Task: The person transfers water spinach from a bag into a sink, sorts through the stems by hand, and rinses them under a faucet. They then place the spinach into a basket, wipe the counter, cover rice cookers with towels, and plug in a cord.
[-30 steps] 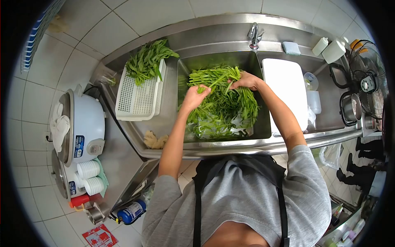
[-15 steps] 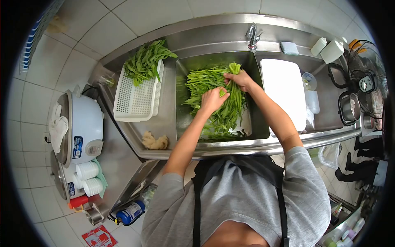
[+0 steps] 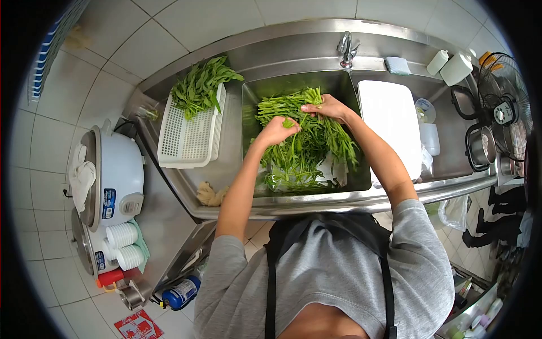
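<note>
Left hand (image 3: 276,131) and right hand (image 3: 323,107), both closed on stems of the leafy greens (image 3: 302,144) bunched in the steel sink (image 3: 344,192). The greens look light, limp and probably wet; best gripped at the stiffer stems. Nearby: faucet (image 3: 346,50), white basket (image 3: 189,135) of more greens, white cutting board (image 3: 392,124), rice cooker (image 3: 113,175).

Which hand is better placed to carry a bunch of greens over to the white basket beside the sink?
Probably the left hand: it grips greens on the sink's left side, nearer the white basket. The right hand holds stems further right, so it would have to cross over.
</note>
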A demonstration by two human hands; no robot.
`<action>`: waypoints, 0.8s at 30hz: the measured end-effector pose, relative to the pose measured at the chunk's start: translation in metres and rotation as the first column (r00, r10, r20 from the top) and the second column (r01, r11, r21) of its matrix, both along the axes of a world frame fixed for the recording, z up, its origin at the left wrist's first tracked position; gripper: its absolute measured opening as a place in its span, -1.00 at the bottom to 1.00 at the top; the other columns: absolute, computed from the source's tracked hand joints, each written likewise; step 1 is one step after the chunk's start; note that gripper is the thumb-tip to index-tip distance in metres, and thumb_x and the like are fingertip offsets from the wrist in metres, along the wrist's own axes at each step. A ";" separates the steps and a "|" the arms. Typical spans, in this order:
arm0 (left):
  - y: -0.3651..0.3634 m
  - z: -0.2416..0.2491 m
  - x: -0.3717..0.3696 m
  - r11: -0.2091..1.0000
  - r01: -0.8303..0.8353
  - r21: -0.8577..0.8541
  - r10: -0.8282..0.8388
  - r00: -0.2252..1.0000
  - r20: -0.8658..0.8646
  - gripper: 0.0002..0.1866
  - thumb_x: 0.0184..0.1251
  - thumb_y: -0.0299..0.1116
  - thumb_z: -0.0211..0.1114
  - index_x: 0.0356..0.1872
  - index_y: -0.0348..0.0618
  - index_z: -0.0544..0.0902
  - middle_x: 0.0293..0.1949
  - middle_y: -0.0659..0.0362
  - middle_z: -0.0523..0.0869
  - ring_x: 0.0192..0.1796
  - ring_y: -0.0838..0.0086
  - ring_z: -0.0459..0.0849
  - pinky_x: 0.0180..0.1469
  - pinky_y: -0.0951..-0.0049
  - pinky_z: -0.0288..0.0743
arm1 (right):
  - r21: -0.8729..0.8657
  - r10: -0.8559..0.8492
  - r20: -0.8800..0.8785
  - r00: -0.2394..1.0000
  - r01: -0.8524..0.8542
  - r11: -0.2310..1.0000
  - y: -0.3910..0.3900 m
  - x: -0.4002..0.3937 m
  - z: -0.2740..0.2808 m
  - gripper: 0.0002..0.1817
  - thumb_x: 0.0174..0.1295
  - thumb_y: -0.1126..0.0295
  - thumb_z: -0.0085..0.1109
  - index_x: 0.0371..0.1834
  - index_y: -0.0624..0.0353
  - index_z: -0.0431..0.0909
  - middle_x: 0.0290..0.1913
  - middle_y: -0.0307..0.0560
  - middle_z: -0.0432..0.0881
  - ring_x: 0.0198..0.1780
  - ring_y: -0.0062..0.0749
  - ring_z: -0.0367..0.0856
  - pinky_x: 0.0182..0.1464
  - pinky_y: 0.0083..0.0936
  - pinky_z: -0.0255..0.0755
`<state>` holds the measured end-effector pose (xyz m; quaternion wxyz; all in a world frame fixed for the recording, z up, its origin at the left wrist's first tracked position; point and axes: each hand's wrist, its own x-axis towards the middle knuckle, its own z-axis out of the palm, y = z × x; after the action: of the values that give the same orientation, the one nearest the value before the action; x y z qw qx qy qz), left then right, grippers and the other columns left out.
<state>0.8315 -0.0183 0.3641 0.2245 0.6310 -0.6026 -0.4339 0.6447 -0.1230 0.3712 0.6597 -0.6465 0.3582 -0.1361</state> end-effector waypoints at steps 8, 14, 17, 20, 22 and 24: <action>0.005 0.018 0.001 0.981 -0.055 0.185 0.104 0.958 -0.267 -0.78 0.17 -0.21 0.17 -0.32 -0.14 0.61 -0.54 0.29 0.58 -0.57 0.68 0.39 -0.54 0.60 0.27 | 0.181 -0.153 0.178 0.972 0.121 0.976 0.000 0.003 0.009 -0.74 0.05 0.21 0.30 -0.36 0.11 0.50 -0.46 -0.37 0.48 -0.46 -0.68 0.40 -0.50 -0.68 0.25; 0.005 0.020 0.002 0.996 -0.048 0.071 0.064 0.966 -0.250 -0.82 0.18 -0.27 0.11 -0.46 -0.13 0.57 -0.64 0.37 0.42 -0.60 0.69 0.30 -0.57 0.62 0.18 | 0.160 -0.151 0.190 0.970 0.122 0.980 0.002 0.005 0.014 -0.72 -0.03 0.20 0.37 -0.38 0.14 0.56 -0.48 -0.34 0.52 -0.47 -0.69 0.41 -0.53 -0.68 0.25; 0.001 0.012 0.004 0.974 -0.215 0.071 0.223 0.964 -0.145 -0.80 0.12 -0.25 0.08 -0.51 -0.15 0.56 -0.65 0.34 0.41 -0.59 0.66 0.31 -0.55 0.57 0.19 | 0.099 -0.149 0.223 0.963 0.130 0.987 0.002 0.009 0.013 -0.71 -0.04 0.20 0.37 -0.37 0.15 0.57 -0.52 -0.32 0.52 -0.52 -0.68 0.40 -0.55 -0.68 0.25; -0.001 -0.013 0.009 0.839 -0.541 0.054 0.530 0.792 -0.303 -0.74 0.08 -0.21 0.08 -0.56 -0.21 0.55 -0.66 0.31 0.42 -0.57 0.63 0.34 -0.51 0.52 0.21 | 0.034 -0.206 0.149 0.967 0.203 0.978 0.005 0.013 0.015 -0.77 0.02 0.23 0.34 -0.48 0.11 0.51 -0.58 -0.35 0.49 -0.55 -0.70 0.40 -0.58 -0.69 0.24; 0.000 -0.031 0.019 0.810 -0.583 0.066 0.567 0.749 -0.343 -0.73 0.12 -0.23 0.04 -0.52 -0.26 0.53 -0.62 0.28 0.44 -0.56 0.60 0.36 -0.46 0.48 0.25 | 0.040 -0.288 0.164 0.944 0.285 0.958 0.003 0.011 0.019 -0.74 -0.01 0.20 0.35 -0.48 0.13 0.53 -0.60 -0.32 0.49 -0.58 -0.68 0.39 -0.57 -0.68 0.26; 0.009 -0.031 0.019 0.822 -0.570 0.011 0.532 0.760 -0.372 -0.74 0.15 -0.26 0.00 -0.48 -0.26 0.52 -0.61 0.28 0.43 -0.56 0.60 0.36 -0.46 0.46 0.27 | 0.103 -0.388 0.183 0.903 0.375 0.921 -0.002 0.008 0.016 -0.69 -0.04 0.17 0.38 -0.47 0.17 0.55 -0.60 -0.29 0.50 -0.59 -0.66 0.38 -0.55 -0.66 0.29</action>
<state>0.8507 -0.0091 0.3332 0.4804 0.6777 -0.3603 -0.4245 0.6530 -0.1245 0.3877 0.6736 -0.5251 0.4138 -0.3152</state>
